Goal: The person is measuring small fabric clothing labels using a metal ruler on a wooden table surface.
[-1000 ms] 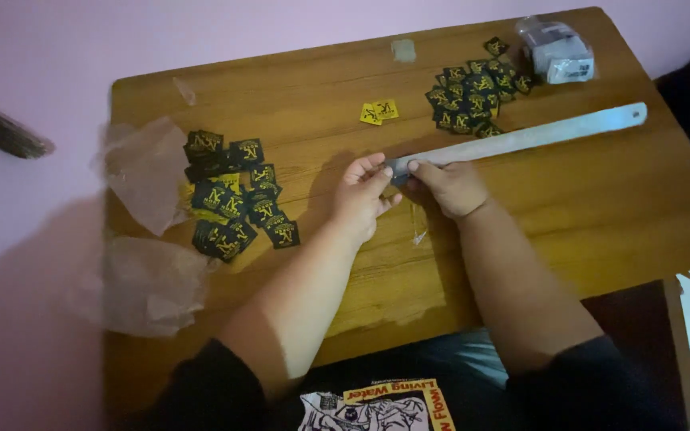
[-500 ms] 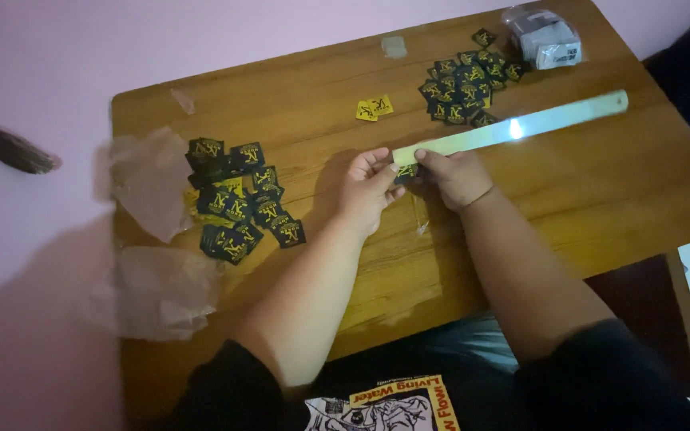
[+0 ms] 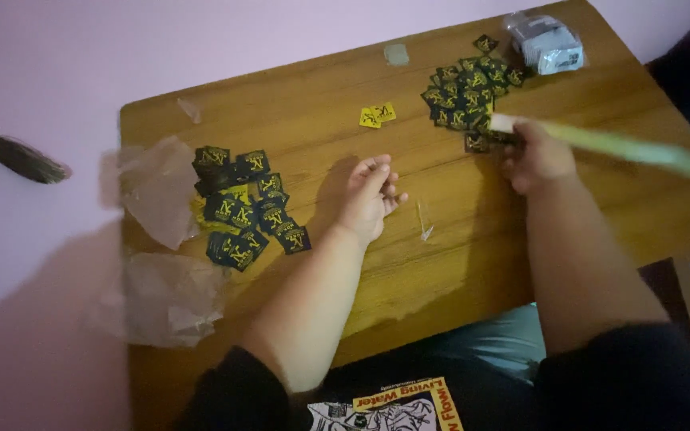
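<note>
Wooden table (image 3: 297,104): left hand (image 3: 369,195) fingers loose, empty; right hand (image 3: 537,156) fingers grip a pale strip (image 3: 624,148).

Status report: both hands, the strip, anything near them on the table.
Left hand open, empty, on wooden table. Right hand grips pale green strip, blurred. Black-and-yellow tags beside right hand.

The right hand (image 3: 535,156) holds one end of a long pale strip (image 3: 624,147) that looks blurry. It is right by a pile of black and yellow squares (image 3: 466,94) at the far side of the wooden table (image 3: 313,120). The left hand (image 3: 369,195) rests on the table with nothing in it. Another pile of squares (image 3: 245,206) lies to its left, next to clear plastic bags (image 3: 157,191)
</note>
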